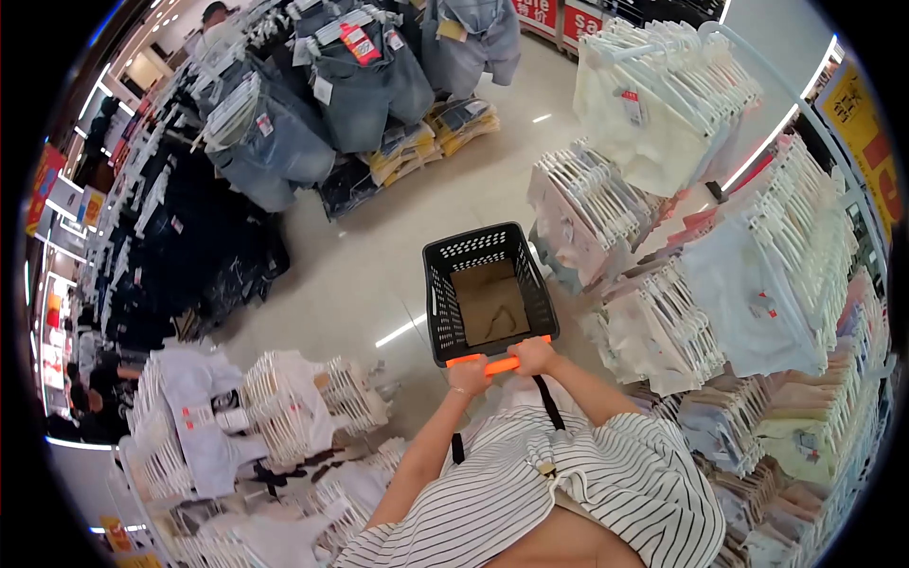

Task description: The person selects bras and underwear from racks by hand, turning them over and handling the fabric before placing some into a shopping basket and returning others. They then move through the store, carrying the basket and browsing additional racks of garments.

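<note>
Both my hands are wrapped around the orange handle (499, 365) of a black plastic shopping cart basket (441, 301). My left hand (469, 376) closes on the handle's left part, and my right hand (533, 355) grips it farther right. The basket has perforated walls. A flat brown surface (478, 289) covers its bottom, and a thin dark strip or mark (499, 322) shows on it. Black straps (548, 402) run over my striped top close below the handle.
Hanging racks of pale garments (757, 284) flank the right, close beside the cart. Denim shorts (365, 90) and dark clothes (180, 237) line the left and far side. White garments (204, 407) hang at the lower left. Tiled floor (355, 270) stretches ahead. Other people (218, 24) stand farther off.
</note>
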`<state>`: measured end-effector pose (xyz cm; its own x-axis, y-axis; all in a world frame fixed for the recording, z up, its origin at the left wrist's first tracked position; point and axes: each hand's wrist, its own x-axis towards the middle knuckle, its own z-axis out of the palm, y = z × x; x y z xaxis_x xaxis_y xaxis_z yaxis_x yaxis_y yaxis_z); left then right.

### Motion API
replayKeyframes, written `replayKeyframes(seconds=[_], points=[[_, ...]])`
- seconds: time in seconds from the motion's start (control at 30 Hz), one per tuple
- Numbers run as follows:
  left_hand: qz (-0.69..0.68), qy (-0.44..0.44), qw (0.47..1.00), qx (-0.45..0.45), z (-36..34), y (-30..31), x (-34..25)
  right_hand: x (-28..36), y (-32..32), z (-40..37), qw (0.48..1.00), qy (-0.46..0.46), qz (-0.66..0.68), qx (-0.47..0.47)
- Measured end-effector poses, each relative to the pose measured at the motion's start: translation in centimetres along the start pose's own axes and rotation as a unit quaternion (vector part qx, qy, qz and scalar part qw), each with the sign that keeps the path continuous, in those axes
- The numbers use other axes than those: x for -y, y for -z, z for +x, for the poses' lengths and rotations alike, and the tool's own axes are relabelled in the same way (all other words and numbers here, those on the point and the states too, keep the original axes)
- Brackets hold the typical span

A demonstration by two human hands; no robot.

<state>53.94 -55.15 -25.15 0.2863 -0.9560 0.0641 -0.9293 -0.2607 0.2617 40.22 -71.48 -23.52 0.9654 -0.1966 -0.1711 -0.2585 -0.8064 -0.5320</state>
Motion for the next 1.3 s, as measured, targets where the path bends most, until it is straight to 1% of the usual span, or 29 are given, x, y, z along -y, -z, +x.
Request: replayKeyframes(seconds=[0.07, 0.2, 0.3, 0.4, 0.5, 0.53, 0.63, 0.67, 0.77, 0.97, 1.0, 1.1, 1.13, 1.27, 1.3], points=[[-0.005, -0.009, 1.0, 0.008, 2.2, -0.5, 2.0, -0.2, 1.6, 2.3, 0.999, -0.04, -0.002, 0.007], [0.012, -0.037, 0.999, 0.012, 7.7, 0.2, 5.7, -1.4, 3.7, 7.2, 0.998, -0.056, -0.016, -0.011], [0.028, -0.027, 0.999, 0.023, 11.6, 1.0, 8.2, -2.4, 5.2, 10.7, 0.997, -0.072, -0.014, -0.02], [-0.013, -0.06, 0.998, 0.014, 16.8, 1.4, 13.3, -3.4, 6.1, 16.4, 0.995, -0.087, -0.004, -0.042], [-0.025, -0.094, 0.995, 0.037, 22.0, 2.6, 17.0, -4.3, 7.9, 21.1, 0.992, -0.114, 0.026, -0.057], [-0.026, -0.109, 0.993, 0.041, 23.5, 3.1, 18.1, -4.6, 8.5, 22.7, 0.991, -0.124, 0.034, -0.04], [-0.015, -0.144, 0.989, 0.041, 27.8, 4.3, 21.6, -4.7, 10.2, 26.8, 0.986, -0.155, 0.04, -0.043], [-0.003, -0.141, 0.988, 0.063, 29.1, 4.5, 22.7, -4.7, 10.4, 28.2, 0.984, -0.161, 0.051, -0.05], [0.0, -0.169, 0.983, 0.077, 32.1, 4.7, 25.9, -5.3, 10.3, 31.5, 0.979, -0.184, 0.07, -0.061], [-0.028, -0.247, 0.963, 0.105, 38.2, 5.7, 31.0, -5.2, 11.6, 37.0, 0.96, -0.259, 0.08, -0.076], [-0.033, -0.263, 0.957, 0.114, 39.4, 5.7, 31.7, -5.7, 11.5, 37.9, 0.955, -0.266, 0.082, -0.105], [-0.052, -0.295, 0.948, 0.11, 42.9, 6.1, 33.9, -6.0, 12.1, 41.1, 0.94, -0.302, 0.083, -0.134], [-0.05, -0.299, 0.945, 0.123, 44.1, 6.2, 34.6, -5.9, 12.3, 42.1, 0.939, -0.303, 0.064, -0.152], [-0.032, -0.339, 0.927, 0.16, 49.4, 6.9, 37.7, -6.5, 14.0, 46.9, 0.921, -0.35, 0.087, -0.149], [-0.011, -0.347, 0.919, 0.187, 50.7, 7.2, 38.2, -6.8, 14.0, 47.8, 0.917, -0.359, 0.093, -0.147]])
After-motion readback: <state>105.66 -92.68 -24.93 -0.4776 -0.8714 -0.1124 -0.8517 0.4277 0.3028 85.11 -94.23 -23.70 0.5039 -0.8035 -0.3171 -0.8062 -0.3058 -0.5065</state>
